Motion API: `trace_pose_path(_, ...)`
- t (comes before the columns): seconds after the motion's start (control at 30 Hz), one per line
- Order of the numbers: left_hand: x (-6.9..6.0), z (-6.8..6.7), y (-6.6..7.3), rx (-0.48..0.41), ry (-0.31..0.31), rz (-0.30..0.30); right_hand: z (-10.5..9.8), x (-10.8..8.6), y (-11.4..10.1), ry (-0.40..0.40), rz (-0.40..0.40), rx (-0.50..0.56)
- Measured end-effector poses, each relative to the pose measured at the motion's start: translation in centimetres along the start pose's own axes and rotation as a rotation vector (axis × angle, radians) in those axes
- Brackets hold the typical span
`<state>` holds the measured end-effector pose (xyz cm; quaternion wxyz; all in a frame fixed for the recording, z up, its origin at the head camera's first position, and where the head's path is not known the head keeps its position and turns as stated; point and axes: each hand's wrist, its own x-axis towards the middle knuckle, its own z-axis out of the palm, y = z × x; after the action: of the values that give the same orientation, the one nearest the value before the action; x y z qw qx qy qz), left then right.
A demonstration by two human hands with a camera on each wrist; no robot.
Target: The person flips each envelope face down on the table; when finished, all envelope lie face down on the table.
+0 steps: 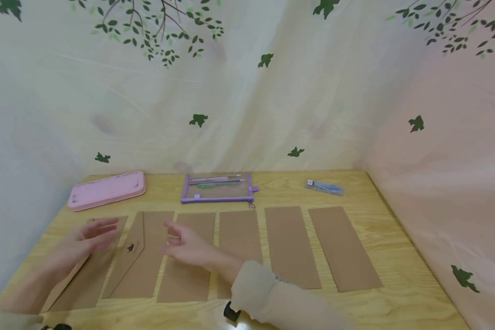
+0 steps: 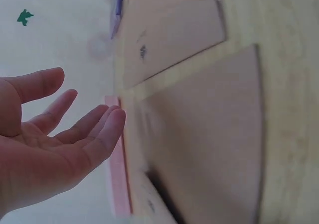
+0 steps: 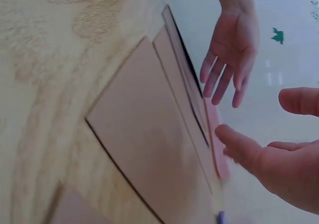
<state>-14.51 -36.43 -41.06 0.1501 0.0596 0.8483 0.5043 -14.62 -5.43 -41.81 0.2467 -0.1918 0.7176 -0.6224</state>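
Fingers (image 2: pixel 107 134) loosely spread, left hand (image 1: pixel 80 244) and right hand (image 1: pixel 189 246) hover empty above brown envelopes (image 1: pixel 150 266); only the head view shows the blue packet (image 1: pixel 327 187).

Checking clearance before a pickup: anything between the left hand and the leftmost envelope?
Nothing visible. The left hand is raised over the leftmost envelope, holding nothing. The pink case lies beyond the envelope's far end, and the right hand is off to the side, over the third envelope.
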Motion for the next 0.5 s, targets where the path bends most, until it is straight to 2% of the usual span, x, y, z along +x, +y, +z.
trace_pose_path(0.13, -0.1, 0.8, -0.9, -0.044, -0.001, -0.002, 1.2, 0.6, 0.5, 0.027, 0.069, -0.035)
trace_pose_path(0.23, 0.0, 1.4, -1.0, -0.089, -0.008, 0.004, 1.7, 0.9, 0.6, 0.05, 0.105, -0.035)
trace_pose_path(0.5, 0.0, 1.7, -0.8, -0.126, -0.002, -0.016, 2.9, 1.7, 1.0, 0.07, 0.094, 0.005)
